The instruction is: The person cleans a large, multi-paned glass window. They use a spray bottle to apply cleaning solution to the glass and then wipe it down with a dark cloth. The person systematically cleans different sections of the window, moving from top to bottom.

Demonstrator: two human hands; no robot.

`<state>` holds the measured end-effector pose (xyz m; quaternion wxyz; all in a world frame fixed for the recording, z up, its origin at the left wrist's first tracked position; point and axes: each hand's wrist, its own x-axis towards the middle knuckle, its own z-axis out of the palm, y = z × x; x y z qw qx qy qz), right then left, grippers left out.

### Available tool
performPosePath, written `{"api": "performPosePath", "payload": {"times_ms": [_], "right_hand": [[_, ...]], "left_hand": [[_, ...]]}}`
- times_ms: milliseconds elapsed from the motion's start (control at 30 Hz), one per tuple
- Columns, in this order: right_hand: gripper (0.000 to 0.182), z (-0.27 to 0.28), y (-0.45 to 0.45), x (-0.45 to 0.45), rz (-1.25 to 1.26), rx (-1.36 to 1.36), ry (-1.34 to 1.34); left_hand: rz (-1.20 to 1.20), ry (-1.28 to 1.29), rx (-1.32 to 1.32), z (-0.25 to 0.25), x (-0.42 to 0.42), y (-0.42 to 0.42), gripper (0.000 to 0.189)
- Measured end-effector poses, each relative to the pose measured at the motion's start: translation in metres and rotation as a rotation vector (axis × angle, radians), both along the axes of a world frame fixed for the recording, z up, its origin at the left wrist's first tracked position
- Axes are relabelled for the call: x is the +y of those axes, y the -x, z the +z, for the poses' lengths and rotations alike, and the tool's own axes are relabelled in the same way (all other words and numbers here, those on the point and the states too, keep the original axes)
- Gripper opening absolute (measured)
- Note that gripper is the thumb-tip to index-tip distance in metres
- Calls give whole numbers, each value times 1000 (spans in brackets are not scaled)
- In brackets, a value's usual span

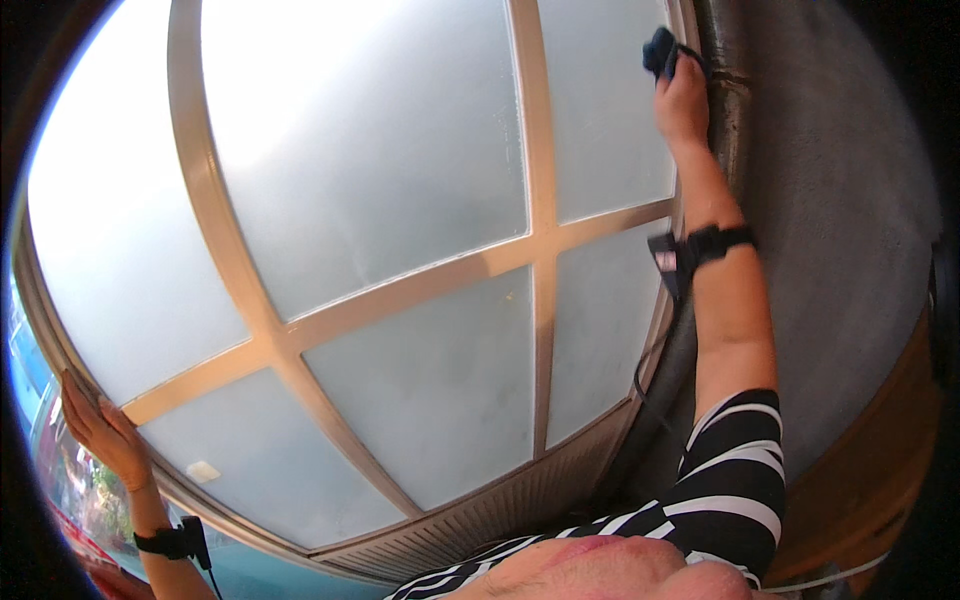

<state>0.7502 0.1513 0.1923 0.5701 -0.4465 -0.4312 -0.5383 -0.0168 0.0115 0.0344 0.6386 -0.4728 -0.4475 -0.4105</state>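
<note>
A door with frosted glass panes and a tan metal frame fills the middle of the view. My right hand is stretched out to the upper right with a dark cloth bunched in its grip. That cloth is at the frame's right edge, beside a pane; whether it presses on the surface I cannot tell. At the lower left, my left hand holds the door's left edge, fingers lying along the outer side and thumb on the near side. A small pale patch sits on the lower left pane.
A dark pipe runs along the frame's right side, against a grey wall. Ribbed slats form the door's lower panel. Black straps with devices and cables are on my right forearm and left wrist.
</note>
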Motion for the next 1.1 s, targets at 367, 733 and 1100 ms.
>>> {"api": "performPosePath", "payload": {"times_ms": [367,733,1100], "right_hand": [[31,178,-19,-16,15,179,-5],[38,187,-70,30,-124,-166,-131],[28,209,145,-22,505,-625,-185]], "left_hand": [[32,19,14,-1,10,-1,49],[102,47,-26,-3,1,10,51],[94,19,-78,-2,1,-3,50]]}}
